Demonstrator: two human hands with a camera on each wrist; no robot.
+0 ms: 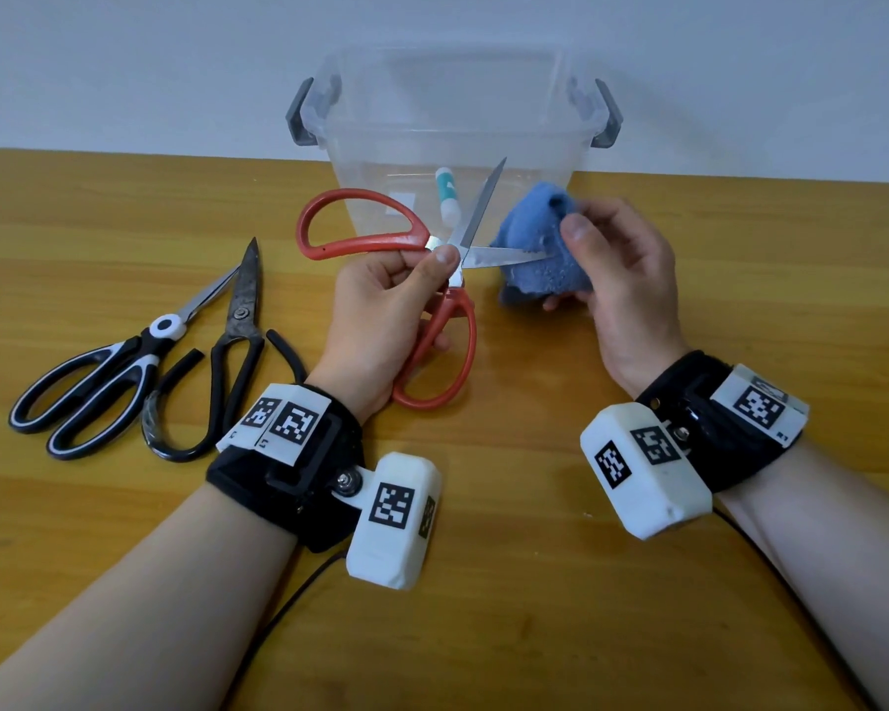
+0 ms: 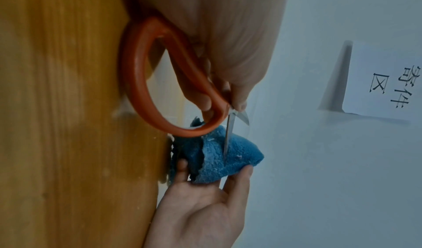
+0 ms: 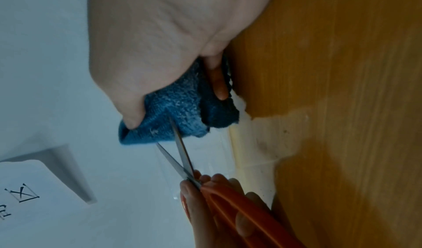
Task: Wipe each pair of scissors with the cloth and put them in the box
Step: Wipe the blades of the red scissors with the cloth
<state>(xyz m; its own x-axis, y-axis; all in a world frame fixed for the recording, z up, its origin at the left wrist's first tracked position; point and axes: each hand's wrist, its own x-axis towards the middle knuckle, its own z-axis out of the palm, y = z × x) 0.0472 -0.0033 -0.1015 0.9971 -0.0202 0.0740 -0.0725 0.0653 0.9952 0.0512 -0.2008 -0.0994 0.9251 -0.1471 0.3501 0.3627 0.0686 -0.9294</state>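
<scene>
Wooden table [image 1: 586, 582], white wall [image 1: 124, 59], hands gripping red scissors [image 1: 381, 238], blue cloth [image 1: 535, 259]

Head view bright, even; wrist views dimmer, soft, edges warped.

I seem to be in a plain office or mailroom — a wood-grain surface [image 1: 637, 582] against a bare pale wall [image 1: 124, 59], where a printed paper sign [image 2: 385, 82] in Chinese characters is posted — nothing homely.
</scene>
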